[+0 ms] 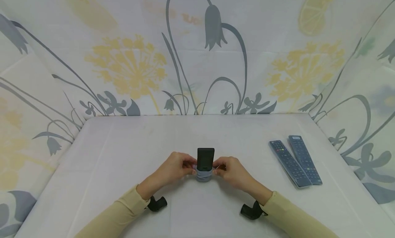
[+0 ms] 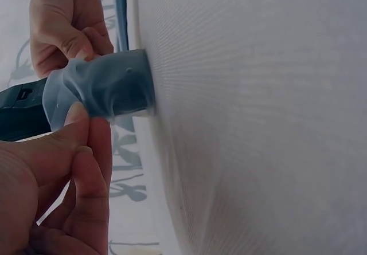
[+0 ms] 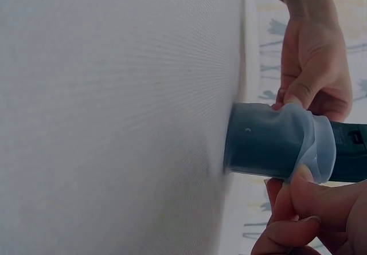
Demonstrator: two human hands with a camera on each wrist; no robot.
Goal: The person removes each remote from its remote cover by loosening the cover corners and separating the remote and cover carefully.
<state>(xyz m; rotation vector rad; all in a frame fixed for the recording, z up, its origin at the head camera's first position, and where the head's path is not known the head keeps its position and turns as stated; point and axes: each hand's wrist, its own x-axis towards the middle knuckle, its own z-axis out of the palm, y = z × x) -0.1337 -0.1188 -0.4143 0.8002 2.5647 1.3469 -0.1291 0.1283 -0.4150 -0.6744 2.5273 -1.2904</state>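
Observation:
A black remote control stands on end on the white-covered table, its back facing up toward me. Around its lower part sits a translucent silicone cover, bunched in folds at its upper rim. My left hand pinches that rim on the left between thumb and fingers. On the opposite side, my right hand pinches the rim in the same way. Both wrist views show the wrinkled cover with the bare dark remote emerging from it. The covered end touches the tabletop.
Two remote controls in clear covers lie at the right, the left one partly overlapping the right one. Black wrist devices hang below both sleeves. Flower-patterned cloth walls the table's back and sides.

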